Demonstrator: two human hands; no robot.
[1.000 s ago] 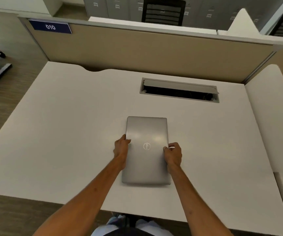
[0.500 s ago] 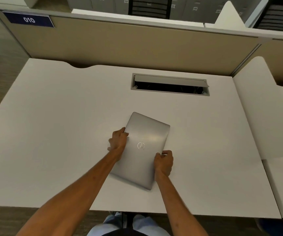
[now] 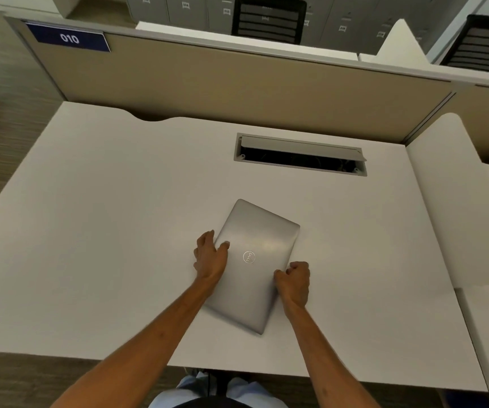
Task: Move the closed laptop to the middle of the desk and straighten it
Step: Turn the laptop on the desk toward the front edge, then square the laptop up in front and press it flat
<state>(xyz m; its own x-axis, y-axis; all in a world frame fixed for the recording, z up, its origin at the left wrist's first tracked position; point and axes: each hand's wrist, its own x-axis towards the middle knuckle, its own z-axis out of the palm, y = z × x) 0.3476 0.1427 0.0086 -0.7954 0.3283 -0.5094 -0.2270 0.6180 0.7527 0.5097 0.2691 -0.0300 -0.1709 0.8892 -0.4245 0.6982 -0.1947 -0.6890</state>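
Both forearms showing bare to lower frame edge, no sleeves, no watch or rings visible on hands. Person wearing pale light-blue trousers (image 3: 237, 391), dark garment hem (image 3: 208, 404) showing above.

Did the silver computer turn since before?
Yes. The flat silver closed laptop has turned clockwise; its far end now leans right, askew to the grey rectangular cable slot.

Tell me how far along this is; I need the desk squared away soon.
Done: the closed laptop lies flat near the middle of the desk, in front of the cable slot. In hand: the left hand grips its left edge, the right hand its right edge. Left: it sits skewed, far end tilted right against the desk's edges, so it needs straightening before letting go.
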